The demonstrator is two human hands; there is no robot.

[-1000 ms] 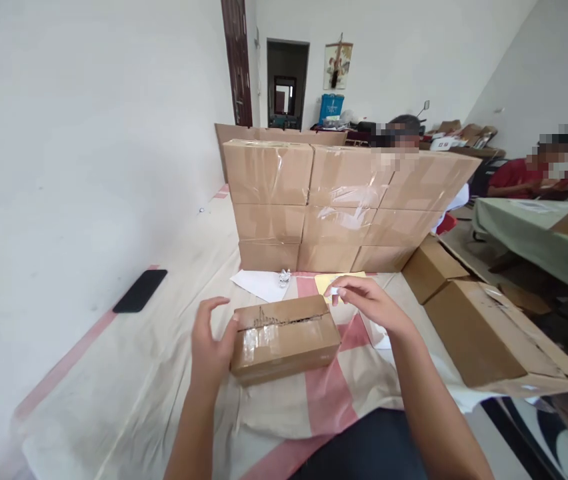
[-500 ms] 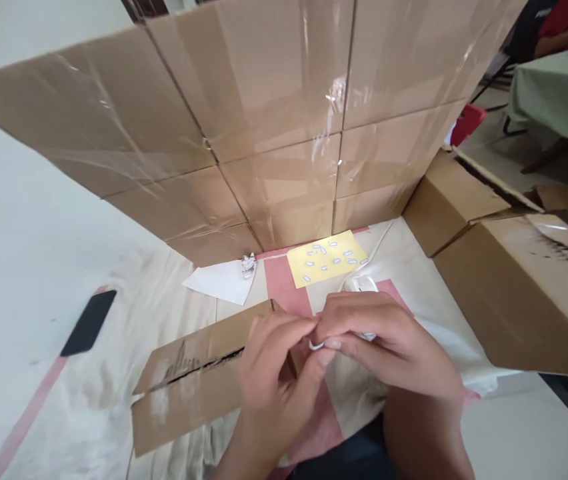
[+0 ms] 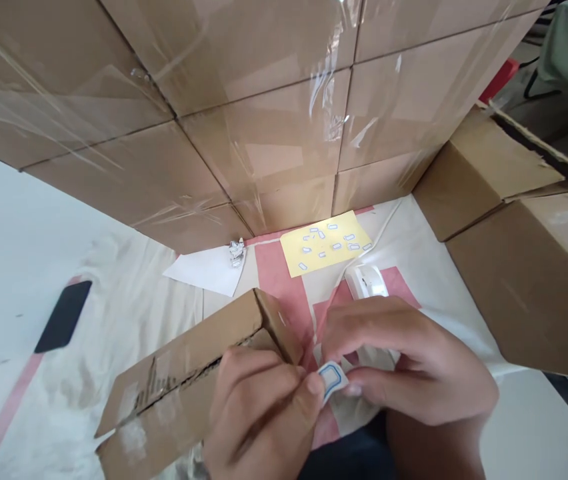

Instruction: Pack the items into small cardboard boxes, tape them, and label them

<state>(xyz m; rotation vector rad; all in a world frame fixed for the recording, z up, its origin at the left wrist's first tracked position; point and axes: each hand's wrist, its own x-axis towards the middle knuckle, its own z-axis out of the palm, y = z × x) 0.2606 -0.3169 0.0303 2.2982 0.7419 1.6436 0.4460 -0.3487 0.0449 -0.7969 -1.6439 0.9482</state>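
Observation:
A small white label with a blue outline [image 3: 331,380] is pinched between the thumb and fingers of my left hand [image 3: 269,413]. My right hand [image 3: 409,363] is at the label's right side, its thumb tip by the label's edge and its index finger curled above, with a gap between them. Beyond the hands lies a yellow sheet [image 3: 317,263] bearing several small outlined labels. A white round device [image 3: 367,281] sits just past my right hand.
A closed cardboard box [image 3: 189,353] lies left of my hands. Taped cardboard [image 3: 269,140] stands upright behind. Open cartons [image 3: 524,287] are at right. A white paper [image 3: 209,270] with crumpled scraps [image 3: 237,253] and a dark flat object [image 3: 64,317] lie leftward.
The view has tilted down and shifted. My hands have moved lower and drawn slightly apart, and the label now shows its blue outline in my left hand.

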